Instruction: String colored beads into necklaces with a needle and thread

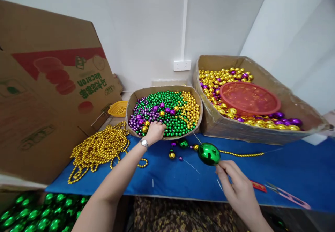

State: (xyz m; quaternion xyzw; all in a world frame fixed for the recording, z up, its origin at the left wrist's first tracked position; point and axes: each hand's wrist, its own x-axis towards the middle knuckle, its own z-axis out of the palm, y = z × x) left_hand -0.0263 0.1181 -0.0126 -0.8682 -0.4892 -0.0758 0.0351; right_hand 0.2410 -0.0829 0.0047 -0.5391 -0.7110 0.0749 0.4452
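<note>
Pinching the bauble (208,154), the right hand (237,186) could drop it if grip slackens; left hand (155,133): cannot tell its hold.

Your bare left arm (117,183) reaches well forward, its left hand (155,132) turned back-up, fingertips mostly hidden. Your right hand (235,182) sits nearer you, thumb and forefinger drawn into a pinch.

From here I see a shiny, plain green bauble (208,153) in the right hand (237,186), blue cloth (163,179) below it, purple, green and gold beads (167,99) beyond the left hand (156,130), and gold strands (101,148) left of that.
</note>
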